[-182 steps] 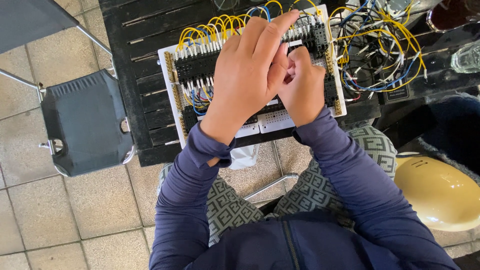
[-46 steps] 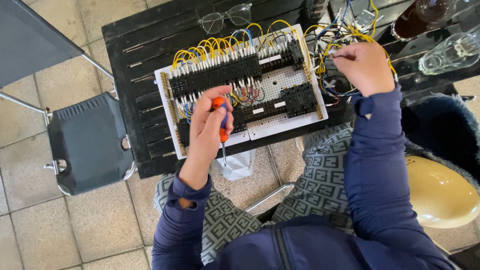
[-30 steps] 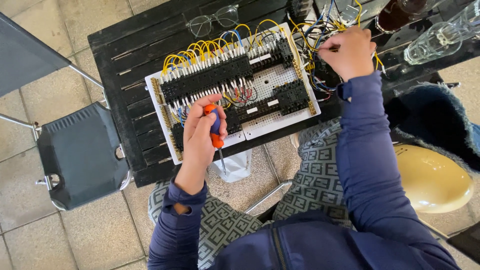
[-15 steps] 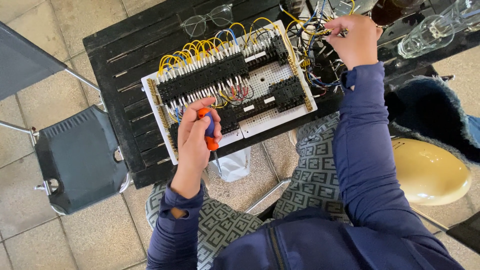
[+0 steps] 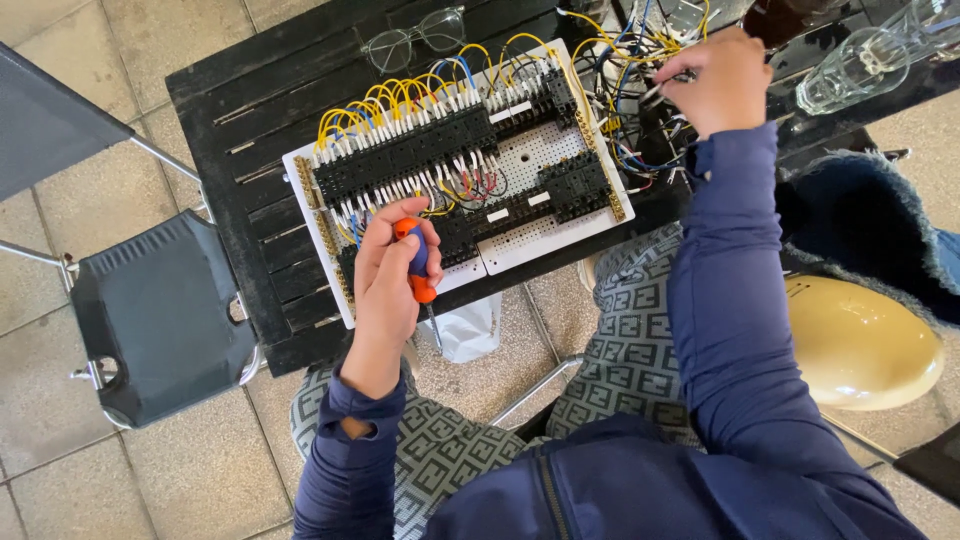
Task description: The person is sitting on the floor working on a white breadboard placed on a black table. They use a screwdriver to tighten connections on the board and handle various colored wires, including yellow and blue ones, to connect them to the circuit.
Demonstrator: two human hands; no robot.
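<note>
Person, seen from above. Top: dark navy jacket, long sleeves, ribbed cuffs gathered at both wrists, centre front zip. Trousers: grey-green with a dark repeating geometric block pattern. Left hand (image 5: 392, 275) and right hand (image 5: 716, 80): bare, no gloves, no rings visible.

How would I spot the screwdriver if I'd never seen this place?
Find the black slatted table with the white wiring board on it. At the board's near left edge, the left hand grips the screwdriver, the only orange-and-blue thing there.
</note>
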